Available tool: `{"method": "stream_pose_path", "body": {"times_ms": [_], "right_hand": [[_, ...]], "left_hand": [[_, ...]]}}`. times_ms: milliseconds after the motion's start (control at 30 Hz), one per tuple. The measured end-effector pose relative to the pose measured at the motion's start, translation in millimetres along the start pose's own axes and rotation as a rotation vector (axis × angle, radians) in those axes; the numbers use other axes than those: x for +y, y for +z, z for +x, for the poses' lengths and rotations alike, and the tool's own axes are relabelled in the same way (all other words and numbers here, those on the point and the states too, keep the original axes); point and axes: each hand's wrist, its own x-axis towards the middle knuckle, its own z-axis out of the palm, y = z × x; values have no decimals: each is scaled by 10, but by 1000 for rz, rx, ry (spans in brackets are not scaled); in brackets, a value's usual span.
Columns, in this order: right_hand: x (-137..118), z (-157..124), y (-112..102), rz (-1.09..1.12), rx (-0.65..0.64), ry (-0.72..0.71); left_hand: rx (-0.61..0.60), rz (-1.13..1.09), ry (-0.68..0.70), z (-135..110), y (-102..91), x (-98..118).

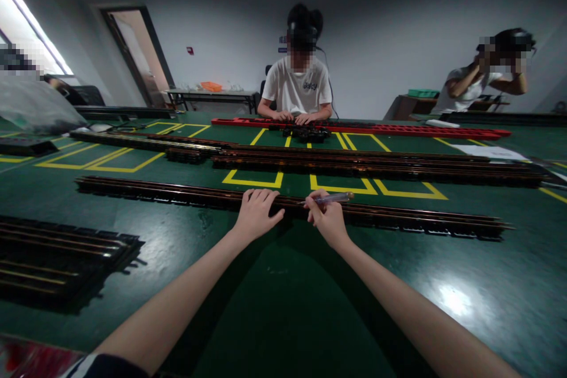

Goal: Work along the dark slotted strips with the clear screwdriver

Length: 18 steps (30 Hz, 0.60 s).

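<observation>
A long, narrow black strip with thin copper-coloured rods along it (293,205) lies crosswise on the green table (443,266), its long axis running roughly along the near edge, the right end a little closer to that edge than the left. Both hands meet it near its middle, so its two ends reach well out past them toward the table's left and right sides.

The left hand (259,212) rests over the strip from the near side, palm down, fingers loosely spread and gripping nothing else, the thumb out toward the right hand. The right hand (326,218) pinches a slim pen-like tool with a pale barrel (337,196) in narrowed fingers; the tool lies nearly in line with the strip, its tip pointing left into the gap between the hands. That tip is at the strip, nearer the right fingers than the left; whether it touches cannot be told.

Beyond, toward the far edge, a bundle of similar dark strips (376,164) runs almost parallel. A stack of black strips with brassy rods (39,260) sits toward the near left corner, well apart from both hands.
</observation>
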Motion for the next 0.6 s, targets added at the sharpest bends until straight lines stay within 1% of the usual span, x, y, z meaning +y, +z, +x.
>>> {"method": "stream_pose_path", "body": {"times_ms": [300, 600], "right_hand": [[1, -2, -4, 0, 0, 6], [30, 6, 12, 5, 6, 6]], "left_hand": [[-13, 4, -6, 7, -13, 6], [7, 21, 1, 6, 8, -2]]}}
